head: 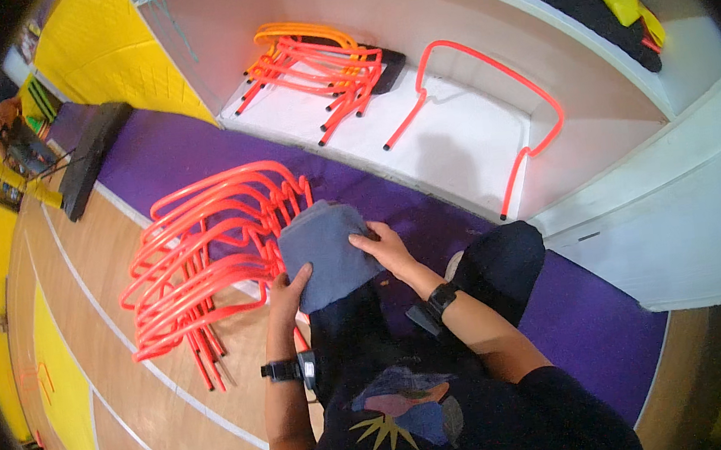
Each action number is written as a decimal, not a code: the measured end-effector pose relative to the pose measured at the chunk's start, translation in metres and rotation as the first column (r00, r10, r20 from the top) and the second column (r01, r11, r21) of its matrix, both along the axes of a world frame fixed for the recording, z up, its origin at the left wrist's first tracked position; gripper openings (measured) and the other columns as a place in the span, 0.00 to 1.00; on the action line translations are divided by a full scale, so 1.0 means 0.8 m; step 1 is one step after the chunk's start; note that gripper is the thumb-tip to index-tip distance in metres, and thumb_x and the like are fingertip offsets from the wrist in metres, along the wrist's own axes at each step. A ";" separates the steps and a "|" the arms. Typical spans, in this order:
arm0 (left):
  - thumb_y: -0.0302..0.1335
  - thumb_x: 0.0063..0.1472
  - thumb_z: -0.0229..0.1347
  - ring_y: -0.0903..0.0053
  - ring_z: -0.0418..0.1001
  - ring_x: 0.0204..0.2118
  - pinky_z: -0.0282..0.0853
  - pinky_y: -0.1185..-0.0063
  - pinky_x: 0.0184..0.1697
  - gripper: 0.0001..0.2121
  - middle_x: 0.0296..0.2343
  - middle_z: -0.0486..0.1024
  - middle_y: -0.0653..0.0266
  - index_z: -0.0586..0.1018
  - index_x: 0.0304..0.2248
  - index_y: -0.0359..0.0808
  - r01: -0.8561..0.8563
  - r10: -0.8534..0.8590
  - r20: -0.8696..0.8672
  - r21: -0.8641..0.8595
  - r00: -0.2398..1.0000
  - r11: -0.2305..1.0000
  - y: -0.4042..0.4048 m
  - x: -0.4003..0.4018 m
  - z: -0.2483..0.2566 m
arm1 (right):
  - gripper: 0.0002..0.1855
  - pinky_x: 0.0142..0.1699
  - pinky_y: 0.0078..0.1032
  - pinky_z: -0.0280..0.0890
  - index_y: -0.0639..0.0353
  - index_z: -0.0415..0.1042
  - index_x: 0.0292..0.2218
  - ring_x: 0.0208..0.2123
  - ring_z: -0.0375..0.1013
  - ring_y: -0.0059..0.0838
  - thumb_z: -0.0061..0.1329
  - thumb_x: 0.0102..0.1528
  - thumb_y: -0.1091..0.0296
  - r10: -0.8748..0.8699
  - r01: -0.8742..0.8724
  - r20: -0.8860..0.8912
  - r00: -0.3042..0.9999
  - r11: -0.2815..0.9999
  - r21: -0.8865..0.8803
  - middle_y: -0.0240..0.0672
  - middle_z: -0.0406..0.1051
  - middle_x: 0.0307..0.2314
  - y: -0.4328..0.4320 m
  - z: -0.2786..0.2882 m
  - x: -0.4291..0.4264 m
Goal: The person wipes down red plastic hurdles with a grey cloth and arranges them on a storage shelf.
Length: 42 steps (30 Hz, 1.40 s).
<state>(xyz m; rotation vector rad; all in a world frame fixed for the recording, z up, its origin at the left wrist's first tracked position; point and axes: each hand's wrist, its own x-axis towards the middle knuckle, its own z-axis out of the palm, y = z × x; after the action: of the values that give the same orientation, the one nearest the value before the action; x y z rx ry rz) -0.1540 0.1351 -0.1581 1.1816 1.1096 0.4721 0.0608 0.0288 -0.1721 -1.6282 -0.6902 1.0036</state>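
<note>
A folded blue-grey cloth [329,254] is held flat between my two hands. My left hand [289,293] grips its lower left edge, thumb on top. On the right side my right hand [383,247] pinches it the same way; the fingers beneath are hidden. Just left of the cloth, several red-orange plastic training hurdles [208,265] stand nested on the floor. One separate red hurdle [485,50] stands on the white shelf [453,177] ahead of me. Further left on that shelf, more red hurdles [319,66] are grouped with orange ones [309,29].
Purple flooring [356,180] runs along the shelf's front edge, bordering the wooden court floor [111,275]. A black padded bench [94,159] and a person [20,137] are at the far left. The upper shelf [548,11] holds dark material. A white panel [668,241] stands right.
</note>
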 end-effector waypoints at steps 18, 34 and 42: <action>0.24 0.50 0.57 0.71 0.74 0.36 0.71 0.75 0.40 0.19 0.36 0.74 0.57 0.71 0.42 0.27 -0.083 0.159 0.284 -0.264 0.946 0.961 -0.024 0.062 0.084 | 0.48 0.63 0.33 0.41 0.69 0.46 0.57 0.59 0.45 0.46 0.55 0.44 0.54 -0.145 0.573 0.969 0.198 0.819 0.005 0.54 0.47 0.56 -0.175 0.071 0.593; 0.31 0.59 0.53 0.70 0.74 0.39 0.70 0.72 0.44 0.19 0.40 0.73 0.57 0.68 0.47 0.32 0.004 0.118 0.284 -0.395 0.952 0.919 -0.018 0.041 0.053 | 0.13 0.12 0.18 0.54 0.56 0.65 0.25 0.09 0.58 0.18 0.51 0.52 0.57 -0.134 0.151 0.189 0.973 0.985 -0.078 0.24 0.57 0.11 -0.105 0.073 0.427; 0.37 0.62 0.48 0.66 0.68 0.48 0.60 0.67 0.55 0.21 0.46 0.69 0.57 0.65 0.50 0.32 0.346 0.168 0.696 -0.533 0.698 0.772 -0.030 0.118 0.080 | 0.12 0.12 0.14 0.42 0.58 0.66 0.28 0.08 0.48 0.10 0.46 0.56 0.60 -0.250 0.256 -0.073 0.966 0.961 0.107 0.18 0.52 0.10 -0.119 0.162 0.257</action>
<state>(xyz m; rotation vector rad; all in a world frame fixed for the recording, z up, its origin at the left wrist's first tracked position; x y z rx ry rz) -0.0599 0.1109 -0.0939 0.3514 0.4248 0.3729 0.2668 -0.0666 -0.0423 -1.5352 -0.4766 0.8074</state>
